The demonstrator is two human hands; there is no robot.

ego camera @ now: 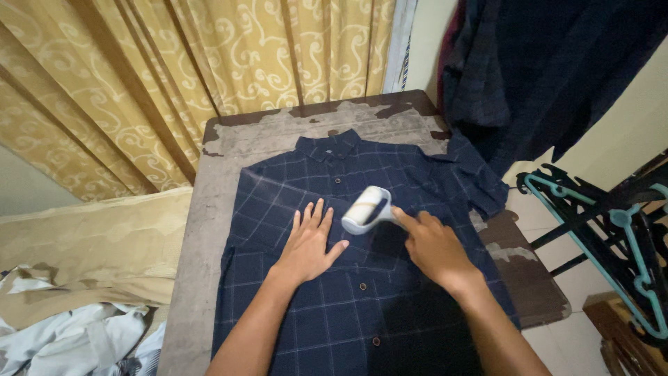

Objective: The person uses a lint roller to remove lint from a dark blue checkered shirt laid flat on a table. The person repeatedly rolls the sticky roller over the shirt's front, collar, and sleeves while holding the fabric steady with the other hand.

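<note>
Lint roller (367, 209), white with cream drum, gripped by right hand (435, 248), left hand (307, 244) spread flat on navy checked shirt (327, 306)

Left hand (307, 245) flat on the navy checked shirt (334, 306) spread across the worn worktop (209, 209); right hand (435, 247) grips a white lint roller (367, 209) against the cloth.
</note>
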